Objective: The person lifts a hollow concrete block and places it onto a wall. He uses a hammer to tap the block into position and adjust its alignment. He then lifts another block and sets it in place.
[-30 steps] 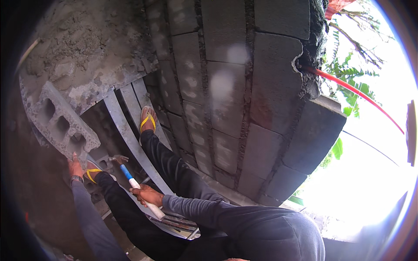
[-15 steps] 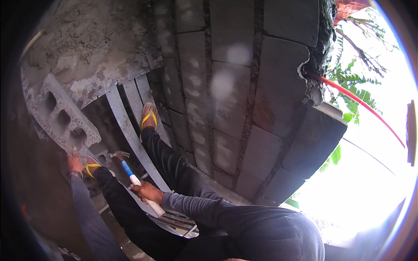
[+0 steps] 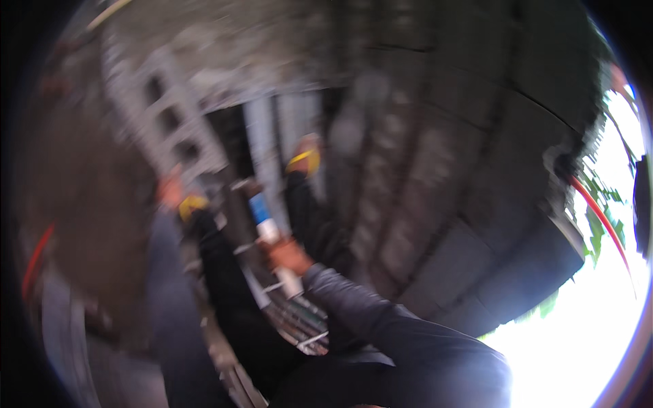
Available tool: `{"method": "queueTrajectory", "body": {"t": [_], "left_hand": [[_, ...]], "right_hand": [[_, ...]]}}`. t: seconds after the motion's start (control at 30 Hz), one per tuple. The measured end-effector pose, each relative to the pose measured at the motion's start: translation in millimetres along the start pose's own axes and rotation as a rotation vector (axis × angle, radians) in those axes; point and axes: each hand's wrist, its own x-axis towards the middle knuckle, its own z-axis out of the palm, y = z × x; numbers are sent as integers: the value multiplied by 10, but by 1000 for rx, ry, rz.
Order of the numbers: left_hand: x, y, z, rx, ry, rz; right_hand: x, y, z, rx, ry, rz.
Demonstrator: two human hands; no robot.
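Observation:
The view is blurred by motion. My left hand [image 3: 170,187] is at the lower end of a grey hollow concrete block [image 3: 171,102] with three holes, gripping it, its fingers smeared. My right hand [image 3: 286,255] is wrapped around the white-and-blue handle of a hammer [image 3: 260,209], whose head points up toward the block, a little below it. My two feet in yellow-strapped sandals [image 3: 305,158] are near grey metal strips [image 3: 260,136] that run below the rough cement ledge [image 3: 258,41].
A dark block wall [image 3: 462,170] rises at the right, with a red hose [image 3: 598,214] at its broken edge and bright foliage outside. Bundled bars [image 3: 299,323] lie below me. Another red line [image 3: 37,258] shows at the far left.
My head has turned, so the block, hands, feet and wall all appear shifted rightward, and the picture is now smeared. Both hands keep their places on the block and hammer.

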Motion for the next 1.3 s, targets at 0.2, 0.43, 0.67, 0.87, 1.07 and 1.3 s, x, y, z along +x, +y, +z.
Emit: {"method": "queueTrajectory", "body": {"t": [0.2,0.43,0.67,0.87,1.07,1.3], "left_hand": [[-205,602,-627,-505,93,-619],[-281,770,-705,-816,147,-693],[-44,798,-489,-1240,379,-746],[143,550,-103,-1282,451,-816],[105,882,-382,-1402,409,-921],[110,803,-370,-1427,387,-910]], "right_hand": [[248,-137,-277,23,31,-278],[1167,-623,-1039,-715,208,-564],[1238,-1230,-623,-171,217,-359],[1648,-1013,-597,-819,177,-496],[1508,-1275,-818,-848,200,-495],[1750,-1127,-994,-212,377,-584]]}}
